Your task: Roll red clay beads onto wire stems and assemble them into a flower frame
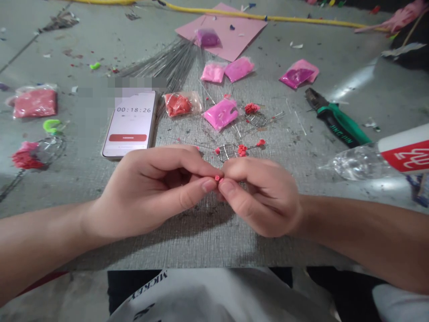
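Between my two hands, over the near part of the table, is a tiny red piece of clay (217,178). My left hand (161,192) pinches it with thumb and index finger. My right hand (263,197) closes on it from the other side, thumb and index fingertips touching it. Just beyond my fingers lie bent wire pieces (228,152) with small red clay flowers (242,150) on them. Another wire piece with a red flower (252,108) lies farther back. A packet of bright pink clay (221,114) and an opened packet of red clay (179,104) sit behind.
A phone with a running timer (129,123) lies left of centre. Pliers (337,116) and a plastic bottle (385,154) lie at right. A bundle of thin wires (164,65) reaches toward a pink sheet (231,38). A yellow cable (214,12) crosses the back.
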A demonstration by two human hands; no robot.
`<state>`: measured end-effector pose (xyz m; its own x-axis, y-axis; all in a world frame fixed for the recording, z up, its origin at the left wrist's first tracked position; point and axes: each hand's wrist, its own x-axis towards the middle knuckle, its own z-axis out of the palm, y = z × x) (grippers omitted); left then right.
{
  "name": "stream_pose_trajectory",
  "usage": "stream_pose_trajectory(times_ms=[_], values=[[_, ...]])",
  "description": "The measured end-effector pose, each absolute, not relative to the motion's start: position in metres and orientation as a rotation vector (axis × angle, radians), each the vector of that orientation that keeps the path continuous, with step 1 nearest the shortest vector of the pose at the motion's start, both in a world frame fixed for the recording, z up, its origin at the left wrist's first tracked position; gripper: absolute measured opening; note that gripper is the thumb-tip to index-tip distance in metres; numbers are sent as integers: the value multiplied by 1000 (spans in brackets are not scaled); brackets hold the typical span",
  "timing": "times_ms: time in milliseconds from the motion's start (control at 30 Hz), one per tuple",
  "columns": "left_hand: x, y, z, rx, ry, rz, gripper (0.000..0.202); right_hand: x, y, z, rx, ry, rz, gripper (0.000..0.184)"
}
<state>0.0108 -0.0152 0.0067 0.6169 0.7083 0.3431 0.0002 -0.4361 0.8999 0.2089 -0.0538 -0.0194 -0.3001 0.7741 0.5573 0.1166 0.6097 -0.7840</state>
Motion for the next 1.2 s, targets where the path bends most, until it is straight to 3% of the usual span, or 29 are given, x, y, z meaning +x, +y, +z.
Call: stream_pose_trajectory(times_ms=[1200], values=[[8, -11, 7, 1980, 566, 873, 5, 212, -53, -20, -790, -1829, 751, 22]])
